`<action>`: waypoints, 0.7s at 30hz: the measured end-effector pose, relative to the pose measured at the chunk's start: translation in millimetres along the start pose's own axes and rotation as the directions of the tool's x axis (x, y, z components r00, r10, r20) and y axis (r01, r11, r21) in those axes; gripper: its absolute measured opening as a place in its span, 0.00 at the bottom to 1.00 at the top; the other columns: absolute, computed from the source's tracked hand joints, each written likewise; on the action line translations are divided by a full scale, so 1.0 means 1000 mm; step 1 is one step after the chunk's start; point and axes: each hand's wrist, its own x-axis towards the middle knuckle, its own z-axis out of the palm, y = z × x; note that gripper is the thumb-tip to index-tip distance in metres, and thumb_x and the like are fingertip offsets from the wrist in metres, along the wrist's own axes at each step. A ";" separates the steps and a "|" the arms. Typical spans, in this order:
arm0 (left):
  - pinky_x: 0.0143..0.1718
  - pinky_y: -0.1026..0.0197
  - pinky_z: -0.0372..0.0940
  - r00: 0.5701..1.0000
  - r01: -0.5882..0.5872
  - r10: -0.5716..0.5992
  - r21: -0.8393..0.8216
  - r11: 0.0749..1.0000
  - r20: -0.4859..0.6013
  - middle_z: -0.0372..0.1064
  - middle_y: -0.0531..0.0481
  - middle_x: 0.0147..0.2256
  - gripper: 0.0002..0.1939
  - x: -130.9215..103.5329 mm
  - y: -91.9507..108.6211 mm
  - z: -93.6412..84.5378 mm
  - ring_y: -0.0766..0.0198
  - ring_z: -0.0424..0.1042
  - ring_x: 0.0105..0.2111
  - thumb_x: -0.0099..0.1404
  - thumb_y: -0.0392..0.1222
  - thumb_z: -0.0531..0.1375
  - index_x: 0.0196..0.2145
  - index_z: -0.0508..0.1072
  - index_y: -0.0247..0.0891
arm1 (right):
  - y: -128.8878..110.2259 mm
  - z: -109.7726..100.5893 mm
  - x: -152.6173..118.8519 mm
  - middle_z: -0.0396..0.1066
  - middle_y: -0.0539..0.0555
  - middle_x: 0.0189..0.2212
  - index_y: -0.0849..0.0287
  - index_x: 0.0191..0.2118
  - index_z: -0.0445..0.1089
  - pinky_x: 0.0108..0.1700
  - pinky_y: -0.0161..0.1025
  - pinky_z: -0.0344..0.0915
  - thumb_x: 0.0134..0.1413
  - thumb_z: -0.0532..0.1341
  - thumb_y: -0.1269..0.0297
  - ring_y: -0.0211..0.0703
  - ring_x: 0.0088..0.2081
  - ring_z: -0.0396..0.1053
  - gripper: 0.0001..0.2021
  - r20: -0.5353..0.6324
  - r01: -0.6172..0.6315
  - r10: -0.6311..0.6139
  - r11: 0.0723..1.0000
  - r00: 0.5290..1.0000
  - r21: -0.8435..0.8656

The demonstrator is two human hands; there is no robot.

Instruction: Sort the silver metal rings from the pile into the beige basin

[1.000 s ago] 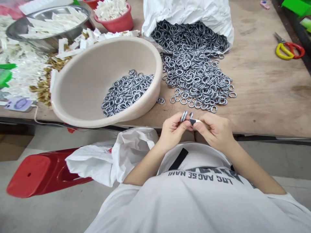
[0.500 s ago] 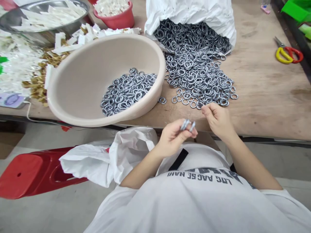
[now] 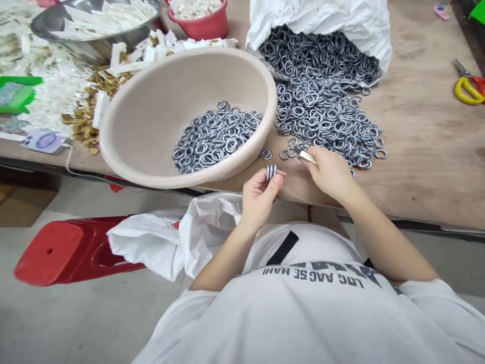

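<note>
My left hand (image 3: pixel 259 197) is closed around a short row of grey rings (image 3: pixel 271 172), pinched between thumb and fingers just over the table's front edge. In my right hand (image 3: pixel 329 169) is a small tool with a pale handle and a dark tip (image 3: pixel 307 156); its exact kind is unclear. That tip reaches the near edge of a spread pile of loose grey rings (image 3: pixel 314 111). The pile spills from the mouth of a white sack (image 3: pixel 318 15). To the left, a large beige basin (image 3: pixel 144 101) stands tilted, with more grey rings (image 3: pixel 220 139) gathered inside.
Scissors (image 3: pixel 468 93) with yellow and red handles lie at the right. Behind the basin are a steel bowl (image 3: pixel 91 43) of white strips and a red tub (image 3: pixel 199 23) of white pieces. A red stool (image 3: pixel 49 253) and a white bag (image 3: pixel 204 230) are below the table.
My left hand has moved left and up, still holding rings. My right hand has turned and shifted left, so the pale-handled tool now shows. The whole view has swung left.
</note>
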 end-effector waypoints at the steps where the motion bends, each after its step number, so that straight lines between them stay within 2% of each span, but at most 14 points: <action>1: 0.36 0.64 0.65 1.000 -0.011 0.010 0.022 1.000 0.024 0.72 0.49 0.33 0.15 0.001 0.000 0.004 0.67 0.69 0.31 0.63 0.51 0.65 0.41 0.79 0.38 | 0.002 -0.005 -0.007 0.75 0.56 0.35 0.59 0.39 0.71 0.36 0.40 0.58 0.65 0.57 0.61 0.47 0.35 0.70 0.09 0.020 0.029 -0.033 0.985 0.999 0.172; 2: 0.38 0.63 0.65 0.998 -0.036 0.034 0.038 0.999 0.053 0.73 0.48 0.36 0.16 0.002 0.000 0.008 0.66 0.70 0.33 0.62 0.51 0.66 0.44 0.79 0.39 | 0.004 -0.011 -0.015 0.73 0.54 0.33 0.58 0.38 0.70 0.36 0.39 0.58 0.65 0.57 0.59 0.44 0.34 0.68 0.09 0.056 0.044 -0.068 0.934 0.996 0.355; 4: 0.40 0.62 0.66 0.987 -0.125 0.115 0.078 0.989 0.115 0.72 0.46 0.40 0.18 0.003 0.001 0.019 0.64 0.71 0.36 0.61 0.50 0.67 0.46 0.79 0.39 | 0.006 -0.018 -0.029 0.70 0.50 0.30 0.58 0.36 0.69 0.34 0.37 0.58 0.65 0.56 0.57 0.39 0.30 0.64 0.11 0.134 0.000 -0.109 0.773 0.985 0.634; 6: 0.40 0.62 0.67 0.969 -0.205 0.183 0.123 0.971 0.165 0.72 0.47 0.38 0.16 0.003 0.004 0.028 0.64 0.70 0.36 0.61 0.48 0.68 0.44 0.79 0.39 | 0.007 -0.022 -0.042 0.66 0.48 0.30 0.58 0.36 0.67 0.32 0.35 0.58 0.65 0.57 0.56 0.36 0.28 0.60 0.11 0.177 -0.074 -0.097 0.644 0.979 0.762; 7: 0.40 0.62 0.66 0.964 -0.219 0.193 0.135 0.966 0.184 0.71 0.48 0.37 0.14 0.002 0.005 0.032 0.64 0.70 0.35 0.61 0.47 0.68 0.43 0.79 0.39 | 0.008 -0.022 -0.046 0.65 0.48 0.29 0.57 0.36 0.66 0.31 0.35 0.58 0.65 0.58 0.56 0.36 0.27 0.59 0.11 0.171 -0.088 -0.078 0.612 0.982 0.786; 9: 0.40 0.61 0.66 0.962 -0.192 0.161 0.129 0.973 0.221 0.71 0.48 0.35 0.11 0.001 0.008 0.037 0.64 0.70 0.35 0.62 0.47 0.67 0.39 0.79 0.39 | 0.009 -0.023 -0.054 0.64 0.48 0.29 0.57 0.36 0.65 0.31 0.35 0.58 0.65 0.58 0.58 0.36 0.27 0.59 0.09 0.090 -0.044 -0.043 0.617 0.995 0.786; 11: 0.40 0.62 0.66 0.956 -0.123 0.090 0.099 0.987 0.280 0.70 0.49 0.33 0.10 0.000 0.012 0.039 0.64 0.70 0.35 0.64 0.48 0.65 0.36 0.77 0.38 | 0.011 -0.023 -0.059 0.65 0.49 0.30 0.56 0.36 0.66 0.34 0.37 0.59 0.65 0.57 0.61 0.38 0.30 0.61 0.07 -0.058 0.076 -0.050 0.705 0.997 0.705; 13: 0.38 0.62 0.66 0.936 -0.034 0.015 0.049 0.998 0.351 0.70 0.50 0.31 0.12 -0.001 0.015 0.039 0.66 0.69 0.33 0.67 0.50 0.62 0.34 0.76 0.37 | 0.013 -0.023 -0.062 0.67 0.51 0.32 0.56 0.36 0.67 0.38 0.38 0.60 0.65 0.58 0.63 0.40 0.33 0.63 0.05 -0.211 0.229 -0.129 0.789 0.969 0.570; 16: 0.32 0.64 0.68 0.899 0.111 -0.082 -0.044 0.993 0.430 0.70 0.51 0.32 0.15 -0.003 0.020 0.039 0.68 0.69 0.28 0.68 0.52 0.60 0.36 0.75 0.37 | 0.016 -0.023 -0.065 0.68 0.52 0.32 0.56 0.36 0.69 0.40 0.40 0.60 0.65 0.59 0.65 0.42 0.36 0.64 0.04 -0.339 0.378 -0.236 0.806 0.911 0.455; 18: 0.30 0.64 0.69 0.880 0.165 -0.116 -0.068 0.984 0.461 0.72 0.50 0.32 0.15 -0.004 0.023 0.041 0.69 0.71 0.26 0.66 0.53 0.62 0.37 0.74 0.36 | 0.016 -0.022 -0.068 0.67 0.51 0.31 0.56 0.36 0.69 0.38 0.40 0.60 0.64 0.60 0.64 0.41 0.35 0.64 0.05 -0.339 0.346 -0.188 0.793 0.922 0.502; 21: 0.29 0.64 0.72 0.864 0.203 -0.141 -0.077 0.976 0.484 0.73 0.50 0.30 0.15 -0.005 0.025 0.046 0.67 0.74 0.25 0.65 0.52 0.63 0.37 0.74 0.35 | 0.014 -0.018 -0.072 0.65 0.48 0.28 0.56 0.34 0.69 0.34 0.37 0.59 0.61 0.64 0.60 0.38 0.31 0.62 0.07 -0.214 0.176 -0.032 0.692 0.976 0.700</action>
